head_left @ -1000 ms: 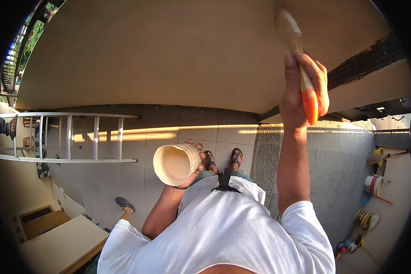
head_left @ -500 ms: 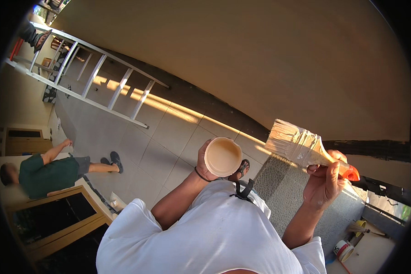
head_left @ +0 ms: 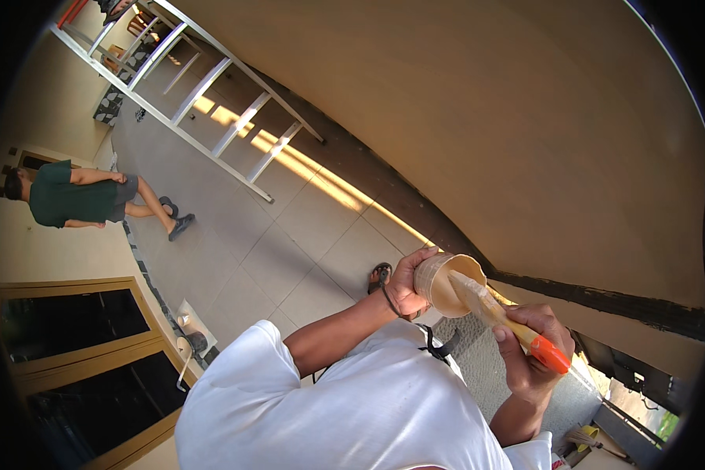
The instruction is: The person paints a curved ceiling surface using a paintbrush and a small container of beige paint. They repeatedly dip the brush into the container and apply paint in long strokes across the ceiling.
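My left hand (head_left: 409,283) is closed around a round, cream-coloured paint cup (head_left: 434,283), which tilts with its mouth toward the right. In my right hand (head_left: 534,352) is a wide paintbrush (head_left: 493,315) with a pale wooden handle and an orange end. Its paint-coated bristles (head_left: 468,290) reach into the mouth of the cup, and their tips are hidden inside. How much paint the cup holds cannot be seen from this angle.
A plain tan wall (head_left: 493,117) fills the upper right. An aluminium ladder (head_left: 235,129) stands at the upper left, a foot on it. Another person in a dark green shirt (head_left: 78,194) is on the tiled floor (head_left: 247,227) at left, beyond wooden-framed doors (head_left: 78,329).
My right hand has brought the brush down and left into the cup. The left hand has moved right and tilted the cup. The person in green has changed position, walking.
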Tool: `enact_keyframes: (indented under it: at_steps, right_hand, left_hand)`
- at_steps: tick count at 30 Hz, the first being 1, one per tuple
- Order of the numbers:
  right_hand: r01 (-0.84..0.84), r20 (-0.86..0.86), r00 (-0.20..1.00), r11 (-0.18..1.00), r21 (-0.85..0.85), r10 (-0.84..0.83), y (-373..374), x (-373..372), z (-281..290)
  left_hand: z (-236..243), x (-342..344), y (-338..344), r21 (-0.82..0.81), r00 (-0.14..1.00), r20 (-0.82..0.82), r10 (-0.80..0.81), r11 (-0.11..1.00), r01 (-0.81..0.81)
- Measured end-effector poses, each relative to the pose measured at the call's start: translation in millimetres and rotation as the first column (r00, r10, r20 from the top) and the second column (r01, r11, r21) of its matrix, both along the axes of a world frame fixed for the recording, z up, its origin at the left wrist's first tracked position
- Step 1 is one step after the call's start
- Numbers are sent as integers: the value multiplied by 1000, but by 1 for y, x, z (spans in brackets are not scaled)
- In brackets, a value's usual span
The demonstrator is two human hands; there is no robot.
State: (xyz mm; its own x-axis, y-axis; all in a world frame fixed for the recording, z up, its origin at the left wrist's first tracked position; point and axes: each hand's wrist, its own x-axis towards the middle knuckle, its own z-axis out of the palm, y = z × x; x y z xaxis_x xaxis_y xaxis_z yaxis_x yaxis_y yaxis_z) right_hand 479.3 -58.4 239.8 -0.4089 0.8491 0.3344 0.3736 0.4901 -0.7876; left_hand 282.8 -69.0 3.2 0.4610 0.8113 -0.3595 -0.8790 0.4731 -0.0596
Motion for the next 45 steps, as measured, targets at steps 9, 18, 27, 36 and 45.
enact_keyframes:
  at_steps: [9, 18, 27, 36, 45]
  right_hand:
    - [-27, 118, 993, 999, -33, 30, 7, -36, -13]
    - [38, 154, 988, 996, -78, -25, 2, -37, -25]
    - [82, 186, 981, 991, -107, -61, 0, -42, -33]
    - [194, -56, 979, 980, -41, -196, -2, -22, -17]
    - [177, -111, 980, 979, 105, -165, -7, -20, -31]
  left_hand:
    - [-1, -8, 0, 85, 999, -34, 19, 996, -16]
    - [15, -12, 0, 20, 995, -101, -27, 999, 29]
    - [12, -10, 1, 22, 995, -89, -52, 998, 54]
    - [4, -9, 5, -4, 998, -45, -54, 999, 54]
    - [3, -6, 8, 5, 996, -56, -66, 998, 66]
